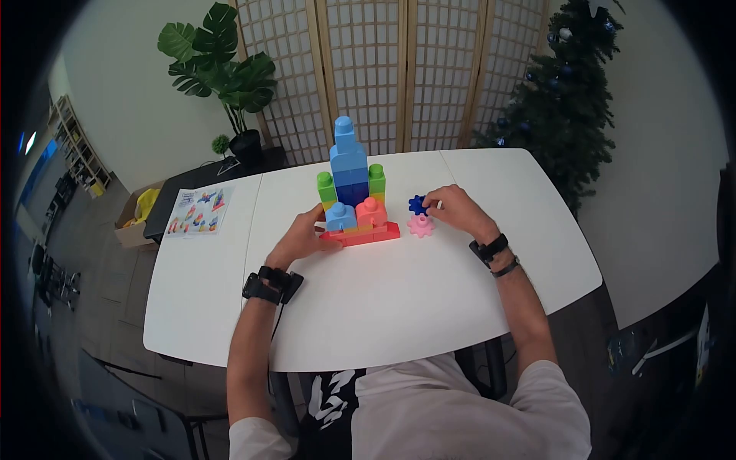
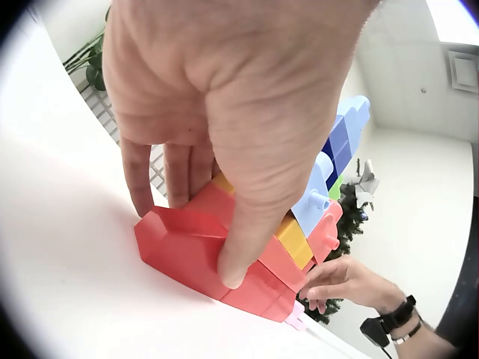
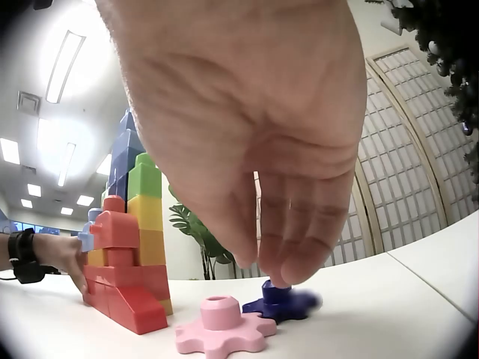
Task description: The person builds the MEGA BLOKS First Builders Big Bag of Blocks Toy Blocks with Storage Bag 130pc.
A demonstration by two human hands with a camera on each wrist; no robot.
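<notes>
A tower of blue, green, yellow and red blocks stands upright on a long red base. My left hand grips the base's left end, thumb on its front face and fingers behind it. To the right of the tower, a dark blue gear lies just behind a pink gear. My right hand is over the blue gear, fingertips at its raised knob; whether they touch it, I cannot tell. The pink gear lies beside that hand, untouched by it.
A printed sheet with pictures lies at the left of the white table. Behind the table are a potted plant, a lattice screen and a dark green tree. A cardboard box stands on the floor at left.
</notes>
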